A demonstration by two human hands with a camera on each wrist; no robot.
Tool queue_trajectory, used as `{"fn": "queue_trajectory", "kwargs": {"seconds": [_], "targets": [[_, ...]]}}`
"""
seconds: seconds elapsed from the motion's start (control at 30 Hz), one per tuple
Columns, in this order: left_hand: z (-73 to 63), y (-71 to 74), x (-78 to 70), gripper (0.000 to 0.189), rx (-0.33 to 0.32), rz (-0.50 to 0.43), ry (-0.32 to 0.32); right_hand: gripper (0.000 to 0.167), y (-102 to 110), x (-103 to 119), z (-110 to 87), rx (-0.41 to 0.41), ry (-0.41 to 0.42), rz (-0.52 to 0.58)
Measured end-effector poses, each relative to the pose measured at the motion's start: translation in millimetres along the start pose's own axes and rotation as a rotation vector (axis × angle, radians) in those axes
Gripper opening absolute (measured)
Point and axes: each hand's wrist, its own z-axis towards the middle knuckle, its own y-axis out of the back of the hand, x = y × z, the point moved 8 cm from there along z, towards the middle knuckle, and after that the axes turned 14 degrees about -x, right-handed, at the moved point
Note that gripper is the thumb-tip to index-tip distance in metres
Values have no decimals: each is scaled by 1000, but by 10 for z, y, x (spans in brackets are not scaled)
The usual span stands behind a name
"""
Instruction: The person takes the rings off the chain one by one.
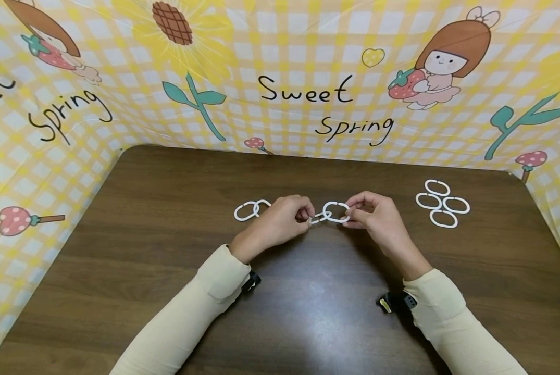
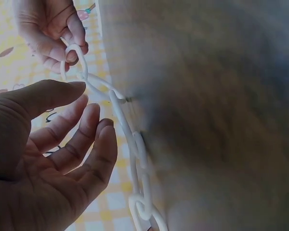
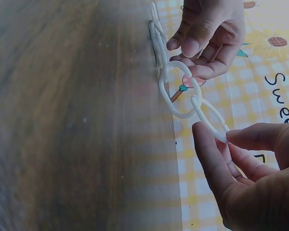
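Note:
A chain of white plastic links (image 1: 246, 211) runs across the table, its middle hidden behind my left hand (image 1: 280, 221) in the head view. My right hand (image 1: 378, 219) pinches the chain's right end link (image 3: 213, 120) between thumb and fingers and lifts it a little. That end link hooks through a neighbouring link (image 3: 166, 98) with a small gap in its side. Beside this neighbour, my left hand's fingers are loosely bent, thumb and fingertips apart, with nothing between them in the left wrist view. Further links of the chain (image 2: 140, 149) pass behind those fingers.
Several loose white links (image 1: 456, 205) lie in a cluster on the brown wooden table (image 1: 326, 312), to the right of my right hand. A yellow checked cloth (image 1: 303, 47) with printed drawings stands along the table's back and sides.

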Motion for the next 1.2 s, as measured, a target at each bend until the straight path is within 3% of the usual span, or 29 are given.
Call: {"fn": "queue_trajectory", "kwargs": {"seconds": [0.87, 1.2], "targets": [[79, -101, -15, 9, 115, 72, 15, 23, 4, -6, 5, -6, 4, 19], [76, -77, -1, 4, 108, 89, 0, 23, 11, -5, 9, -6, 11, 14]]}}
